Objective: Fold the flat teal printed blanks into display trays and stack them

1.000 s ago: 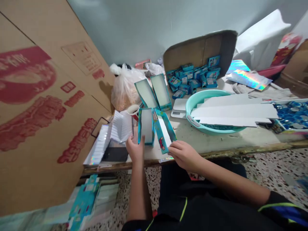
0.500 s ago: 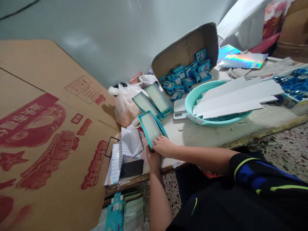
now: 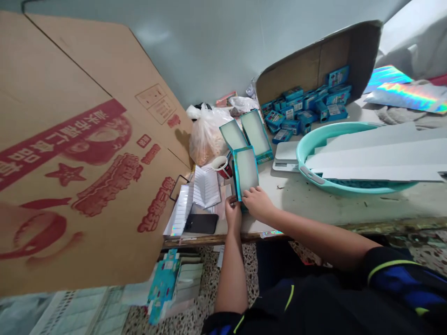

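Note:
Both of my hands are at the near end of a teal-edged box [image 3: 246,167] with a pale inside face. My left hand [image 3: 233,215] pinches its lower left corner, the fingertips partly hidden. The fingers of my right hand [image 3: 257,203] curl over the lower right edge and rest on the pale face. Just behind stand two similar pieces, one teal-edged box [image 3: 233,135] at the left and another teal-edged box [image 3: 256,132] farther right. A paper cup [image 3: 223,168] is close by on the left.
A large printed carton [image 3: 87,153] rises on the left. Folded white card strips [image 3: 206,187] and a black phone [image 3: 201,224] lie near the table edge. Small blue boxes [image 3: 303,111] fill an open carton [image 3: 314,58]. A turquoise basin [image 3: 314,181] holds white card sheets [image 3: 366,153].
The view has swung left, so everything on the table appears farther right. The box between my hands is turned more upright, and its left side wall now shows. Both hands stay at its near end.

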Available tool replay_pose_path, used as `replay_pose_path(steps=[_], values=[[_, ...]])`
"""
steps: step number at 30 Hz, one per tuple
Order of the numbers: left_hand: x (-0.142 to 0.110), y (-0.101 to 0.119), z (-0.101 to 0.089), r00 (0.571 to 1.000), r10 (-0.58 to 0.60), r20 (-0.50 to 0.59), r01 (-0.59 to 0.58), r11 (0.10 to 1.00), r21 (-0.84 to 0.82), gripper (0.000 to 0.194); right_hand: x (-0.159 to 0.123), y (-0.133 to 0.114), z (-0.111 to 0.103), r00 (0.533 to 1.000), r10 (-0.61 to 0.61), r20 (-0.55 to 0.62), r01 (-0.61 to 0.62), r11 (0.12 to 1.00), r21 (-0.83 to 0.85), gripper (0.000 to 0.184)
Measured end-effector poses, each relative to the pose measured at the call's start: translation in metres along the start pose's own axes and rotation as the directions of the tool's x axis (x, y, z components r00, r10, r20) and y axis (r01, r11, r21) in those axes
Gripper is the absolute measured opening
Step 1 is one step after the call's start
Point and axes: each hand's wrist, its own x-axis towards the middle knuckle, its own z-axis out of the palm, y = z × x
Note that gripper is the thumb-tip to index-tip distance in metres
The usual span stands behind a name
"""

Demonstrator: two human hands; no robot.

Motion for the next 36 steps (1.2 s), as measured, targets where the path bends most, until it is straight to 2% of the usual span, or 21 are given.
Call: replay_pose_path(steps=[9,16,20,24,30,36], values=[[0.001,0.005,-0.012,0.982,-0.063,0.176,0.081,0.992,-0.092,0.04,0.003,0.004,0.008,0.998,-0.055,-0.008,0.055,0.998,-0.011,0.019],[0.006,0.001,-0.013,0.977,-0.058,0.203,0.091,0.983,-0.159,0.042,0.006,0.012,0.011,0.991,-0.135,0.02,0.135,0.99,-0.034,0.017],[0.003,-0.002,-0.01,0.983,-0.044,0.18,0.071,0.987,-0.146,0.038,0.004,0.01,0.015,0.986,-0.164,0.027,0.165,0.986,-0.027,0.019],[0.001,-0.004,-0.007,0.986,-0.041,0.16,0.059,0.992,-0.109,0.038,0.005,0.007,0.018,0.992,-0.126,0.014,0.127,0.991,-0.031,0.021],[0.006,-0.006,-0.007,0.987,-0.052,0.152,0.068,0.992,-0.102,0.041,0.008,0.011,0.01,0.998,-0.058,0.025,0.059,0.997,-0.053,0.02],[0.009,-0.009,-0.002,0.985,-0.107,0.137,0.126,0.983,-0.136,0.036,0.007,0.001,0.013,0.999,0.01,0.044,-0.007,0.997,-0.074,0.022]])
